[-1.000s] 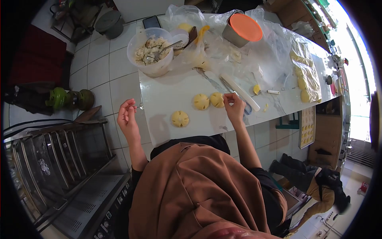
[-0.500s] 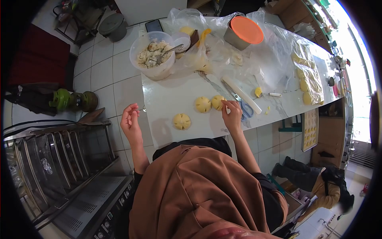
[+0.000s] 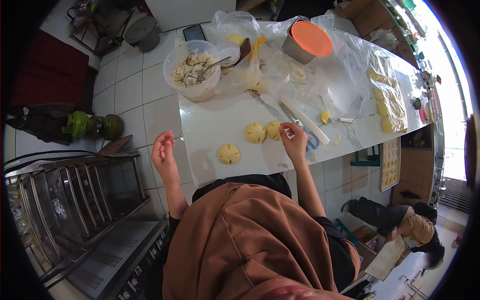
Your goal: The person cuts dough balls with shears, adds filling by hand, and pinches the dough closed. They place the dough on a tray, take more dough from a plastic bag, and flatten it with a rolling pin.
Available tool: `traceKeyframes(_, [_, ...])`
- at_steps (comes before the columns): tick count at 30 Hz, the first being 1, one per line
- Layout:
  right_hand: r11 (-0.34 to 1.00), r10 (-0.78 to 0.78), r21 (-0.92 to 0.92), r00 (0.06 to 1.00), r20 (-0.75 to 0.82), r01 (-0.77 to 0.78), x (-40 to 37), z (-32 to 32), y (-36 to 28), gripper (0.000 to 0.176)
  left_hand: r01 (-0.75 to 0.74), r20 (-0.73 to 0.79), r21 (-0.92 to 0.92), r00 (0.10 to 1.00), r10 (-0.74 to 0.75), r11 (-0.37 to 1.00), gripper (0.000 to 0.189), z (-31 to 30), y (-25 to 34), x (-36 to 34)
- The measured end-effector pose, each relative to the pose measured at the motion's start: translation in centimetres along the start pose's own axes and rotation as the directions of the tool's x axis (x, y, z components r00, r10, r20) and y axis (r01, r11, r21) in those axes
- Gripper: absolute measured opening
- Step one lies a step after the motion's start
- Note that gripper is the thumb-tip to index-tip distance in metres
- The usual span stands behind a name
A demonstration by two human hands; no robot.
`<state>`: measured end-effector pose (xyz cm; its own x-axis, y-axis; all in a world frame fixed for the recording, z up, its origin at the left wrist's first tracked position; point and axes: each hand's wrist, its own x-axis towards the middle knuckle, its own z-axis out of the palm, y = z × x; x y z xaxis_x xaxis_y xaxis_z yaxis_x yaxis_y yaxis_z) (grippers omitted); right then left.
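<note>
Three round yellow dough balls with slits cut in their tops lie on the table: one dough ball [image 3: 229, 154] nearest me, a middle dough ball [image 3: 255, 133] and a right dough ball [image 3: 273, 130]. My right hand [image 3: 295, 140] is at the right edge of the last one, thumb and forefinger brought together; anything between the fingertips is too small to make out. Off the table's left edge, my left hand [image 3: 164, 149] is raised with loosely curled fingers and nothing seen in it. Blue-handled scissors [image 3: 311, 138] and a white rolling pin [image 3: 305, 121] lie beside my right hand.
On the table [image 3: 210, 120] stand a tub of pale filling [image 3: 192, 75] with a spoon and a container with an orange lid [image 3: 311, 39]. Plastic sheeting [image 3: 345, 70] spreads behind. A metal rack [image 3: 75, 200] is at left; a person [image 3: 400, 225] stands at right.
My right hand has drawn slightly to the right, uncovering more of the right dough ball. My left hand stays put. The person at right has shifted and now holds out a flat, pale board-like thing.
</note>
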<state>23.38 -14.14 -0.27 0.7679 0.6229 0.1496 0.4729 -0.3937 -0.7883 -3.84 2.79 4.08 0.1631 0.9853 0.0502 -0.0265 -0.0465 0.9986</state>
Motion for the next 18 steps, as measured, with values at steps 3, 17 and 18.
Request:
traceKeyframes(3, [0.999, -0.007, -0.051, 1.000, 0.004, 0.007, 0.0, 0.5, 0.6, 0.010, -0.001, 0.006, 0.000, 1.000, 0.001, 1.000, 0.017, 0.2, 0.0, 0.1])
traceKeyframes(17, [0.874, -0.062, 0.482, 0.966, 0.253, -0.070, 6.5, -0.6, -6.4, 0.015, 0.009, -0.081, -0.009, 0.997, -0.009, 1.000, 0.018, -1.4, 0.0, 1.1])
traceKeyframes(18, [0.907, -0.131, 0.422, 0.957, 0.257, 0.011, 7.6, 0.0, -8.6, 0.015, 0.002, -0.087, -0.024, 0.996, -0.004, 1.000, 0.018, -1.4, 0.0, 1.3])
